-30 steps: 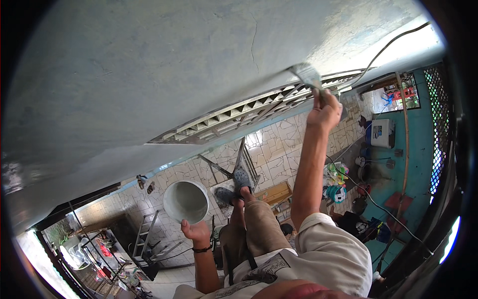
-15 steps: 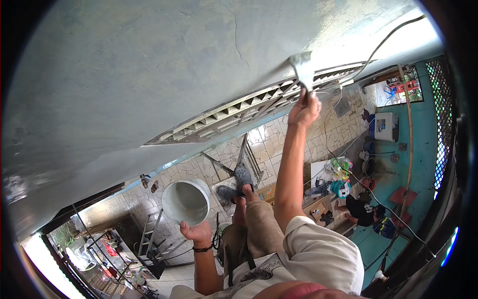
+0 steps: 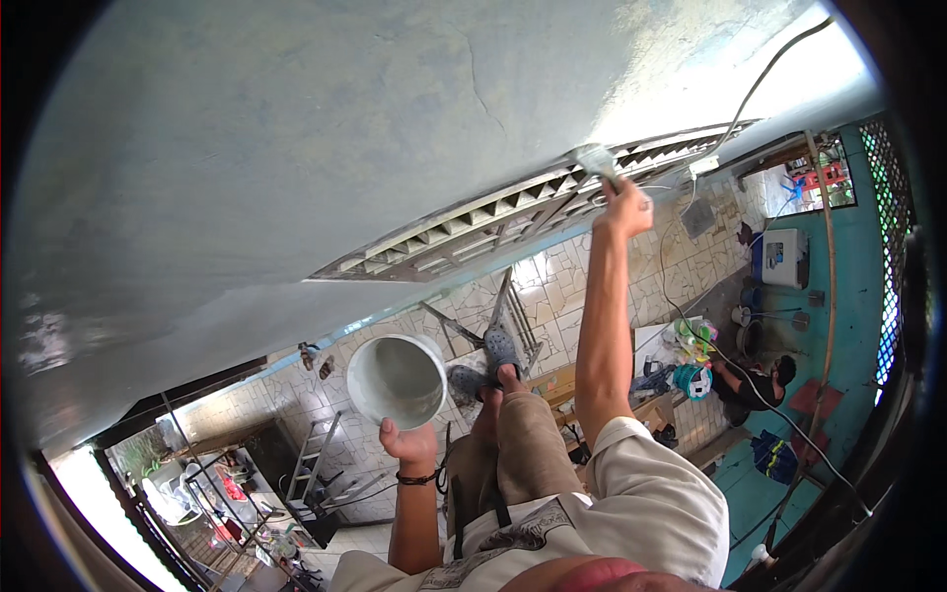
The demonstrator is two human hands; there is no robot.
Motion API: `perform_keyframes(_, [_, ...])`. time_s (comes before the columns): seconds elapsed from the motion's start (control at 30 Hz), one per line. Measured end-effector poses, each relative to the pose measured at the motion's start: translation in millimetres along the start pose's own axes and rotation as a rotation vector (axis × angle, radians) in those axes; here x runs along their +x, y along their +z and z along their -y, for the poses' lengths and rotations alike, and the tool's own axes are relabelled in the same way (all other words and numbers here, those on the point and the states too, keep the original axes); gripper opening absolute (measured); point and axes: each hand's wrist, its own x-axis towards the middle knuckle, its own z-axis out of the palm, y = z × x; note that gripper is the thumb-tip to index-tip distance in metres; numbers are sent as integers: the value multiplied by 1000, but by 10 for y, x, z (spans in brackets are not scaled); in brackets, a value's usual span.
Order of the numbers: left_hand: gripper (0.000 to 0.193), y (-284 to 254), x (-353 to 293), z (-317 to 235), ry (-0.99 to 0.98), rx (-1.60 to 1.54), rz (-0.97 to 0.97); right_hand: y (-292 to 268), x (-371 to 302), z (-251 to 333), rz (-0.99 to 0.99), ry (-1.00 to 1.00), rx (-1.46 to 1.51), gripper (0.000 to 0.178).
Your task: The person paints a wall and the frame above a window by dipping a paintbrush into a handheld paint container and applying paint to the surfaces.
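My left hand (image 3: 408, 444) grips a white bucket (image 3: 432, 400) by its near side, with the thumb over the rim. The bucket is tilted, so its pale inside shows; how much is in it I cannot tell. With my right arm stretched out, my right hand (image 3: 628, 209) is closed round the handle of a wide paintbrush (image 3: 596, 158). The bristles meet the grey painted wall (image 3: 296, 138) at the top edge of a slatted vent frame (image 3: 483, 222). Motion blurs the brush a little. Wet-looking shine lies on the wall to the right.
My feet, in grey clogs (image 3: 501, 347), stand on a raised support with metal legs (image 3: 515, 306) above the tiled floor (image 3: 562, 286). A dark cable (image 3: 764, 74) hangs across the right. A person in dark clothes (image 3: 755, 387) sits near cluttered goods. A ladder (image 3: 314, 456) leans lower left.
The brush has come down from the wall above to the vent's top edge, and my right hand has lowered slightly. The view has shifted. At right, the person's head and upper body have risen.
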Motion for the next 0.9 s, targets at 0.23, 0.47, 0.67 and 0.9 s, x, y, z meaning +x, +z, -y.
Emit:
perform_keyframes(0.23, [81,-82,-55,-122,-45,-5,-2,508,-403,1404,277,-12,315,20])
perform_keyframes(0.47, [81,-55,-60,-222,-1,-23,-42,676,-225,1030,596,-74,588,32])
perform_keyframes(0.67, [79,-53,-63,-322,-24,13,-10,-56,-85,-95,439,118,519,30])
perform_keyframes(0.9, [82,-238,-44,-320,13,29,-46,-634,309,-877,319,219,437,25])
